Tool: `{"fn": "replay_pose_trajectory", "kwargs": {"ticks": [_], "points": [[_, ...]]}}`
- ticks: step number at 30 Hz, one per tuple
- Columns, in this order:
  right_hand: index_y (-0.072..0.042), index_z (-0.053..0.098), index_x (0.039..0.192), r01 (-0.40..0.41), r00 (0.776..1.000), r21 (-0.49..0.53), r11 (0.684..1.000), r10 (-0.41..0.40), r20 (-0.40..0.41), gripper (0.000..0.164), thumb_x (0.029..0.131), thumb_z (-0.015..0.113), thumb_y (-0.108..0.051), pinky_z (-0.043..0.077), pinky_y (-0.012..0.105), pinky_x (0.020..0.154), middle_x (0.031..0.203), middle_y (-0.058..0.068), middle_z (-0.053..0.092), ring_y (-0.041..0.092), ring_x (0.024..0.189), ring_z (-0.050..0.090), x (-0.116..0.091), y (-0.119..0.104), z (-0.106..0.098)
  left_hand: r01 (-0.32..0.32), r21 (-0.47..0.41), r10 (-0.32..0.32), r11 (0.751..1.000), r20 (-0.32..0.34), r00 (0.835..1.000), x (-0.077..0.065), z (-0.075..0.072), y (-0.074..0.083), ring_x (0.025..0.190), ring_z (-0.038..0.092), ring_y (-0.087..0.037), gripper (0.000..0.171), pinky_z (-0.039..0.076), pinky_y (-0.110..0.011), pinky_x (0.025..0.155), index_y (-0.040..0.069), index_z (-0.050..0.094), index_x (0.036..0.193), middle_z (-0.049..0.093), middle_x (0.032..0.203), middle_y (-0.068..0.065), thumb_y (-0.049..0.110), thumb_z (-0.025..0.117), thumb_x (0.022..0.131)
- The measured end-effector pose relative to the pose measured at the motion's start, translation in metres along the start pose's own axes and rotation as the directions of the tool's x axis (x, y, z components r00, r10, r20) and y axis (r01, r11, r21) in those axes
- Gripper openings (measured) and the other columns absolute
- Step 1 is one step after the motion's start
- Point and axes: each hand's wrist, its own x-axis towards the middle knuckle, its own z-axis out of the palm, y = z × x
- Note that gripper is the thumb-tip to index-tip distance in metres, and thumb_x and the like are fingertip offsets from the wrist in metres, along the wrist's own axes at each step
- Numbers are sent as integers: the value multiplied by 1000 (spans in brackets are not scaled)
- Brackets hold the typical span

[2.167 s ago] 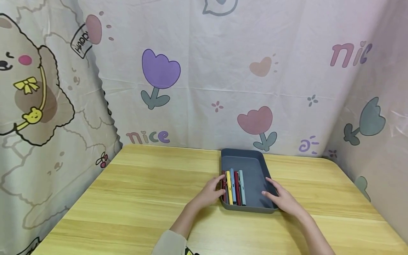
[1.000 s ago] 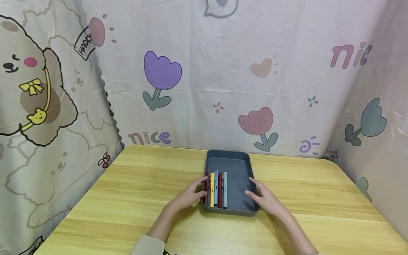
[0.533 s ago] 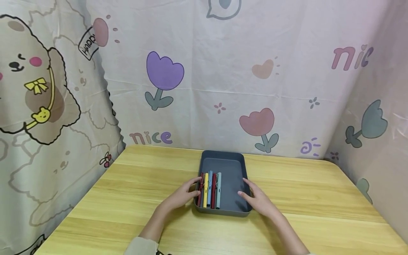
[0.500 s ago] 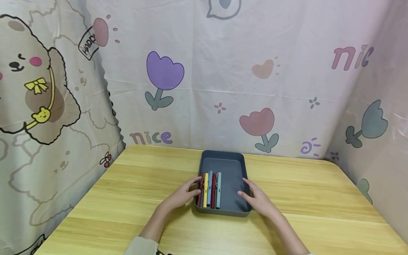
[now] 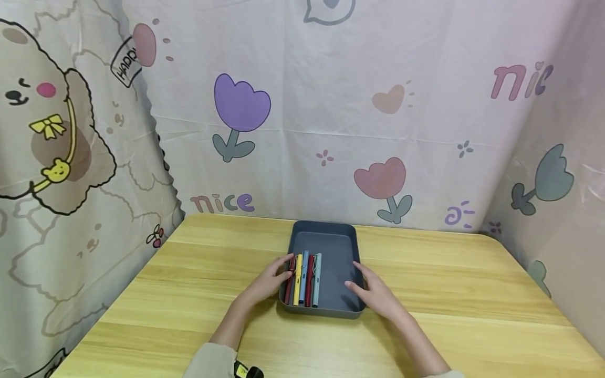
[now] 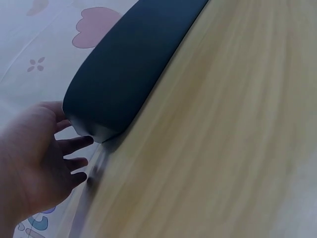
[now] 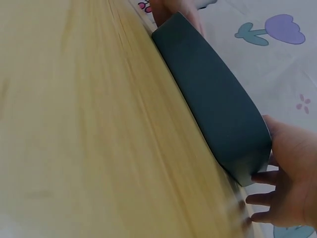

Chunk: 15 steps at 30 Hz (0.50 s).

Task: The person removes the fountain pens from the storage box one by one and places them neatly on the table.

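Observation:
A dark grey rectangular tray (image 5: pixel 337 273) stands on the table in the head view. Several clipped pens lie side by side along its left part, among them a yellow pen (image 5: pixel 298 281), a blue pen (image 5: pixel 304 277), a dark red pen (image 5: pixel 309 283) and a pale teal pen (image 5: pixel 317 281). My left hand (image 5: pixel 264 281) holds the tray's left wall, with thumb and forefinger reaching over the rim beside the pens. On the opposite wall my right hand (image 5: pixel 378 294) holds likewise, thumb inside the rim. Both wrist views show the other fingers spread low along the tray's outer wall.
The wooden table (image 5: pixel 472 304) extends to both sides and in front of the tray. Behind the tray hangs a printed cloth (image 5: pixel 321 105), close to the table's back edge. More cloth encloses the left and right sides.
The tray has slid left along the table with the pens in it, most of the way before the last half second. Both hands have moved with it, keeping their places on its sides.

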Motion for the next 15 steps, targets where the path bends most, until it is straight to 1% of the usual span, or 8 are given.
{"fn": "replay_pose_trajectory", "kwargs": {"ticks": [5,7,12,14,15], "points": [[-5,37,140,-4,1000,13,1000,4,-3,68,87,59,-41,24,52,101,142,22,32,38,129,28,0,-6,5,3,-12,-3,1000,-13,1000,-2,-4,-3,130,21,-43,47,16,-56,102,3,37,140,26,142,-27,3,48,94],[-5,37,140,-4,1000,20,1000,5,-5,68,87,60,-40,24,51,101,142,21,32,38,129,28,1,-9,7,6,-29,-7,1000,-16,1000,-3,-7,-4,129,23,-42,47,17,-55,102,2,37,140,27,142,-26,2,47,94],[-2,38,139,19,1000,17,1000,-18,-14,66,88,60,-38,25,52,101,140,22,35,39,127,30,2,-15,13,24,-59,-25,998,-29,999,-6,-13,-8,131,21,-40,47,16,-54,103,3,38,140,27,143,-24,1,47,93],[-2,39,138,28,999,13,1000,-28,-20,66,88,60,-38,26,52,100,139,23,36,39,127,32,3,-16,16,22,-50,-24,999,-42,999,-7,-15,-10,130,21,-41,47,17,-54,102,3,39,139,28,143,-24,2,47,93],[-2,39,138,29,999,14,999,-28,-22,66,88,60,-39,26,51,100,139,22,36,38,127,32,4,-17,18,27,-55,-30,998,-47,998,-9,-17,-7,130,21,-41,47,17,-55,102,2,39,139,28,143,-24,1,47,93]]}}
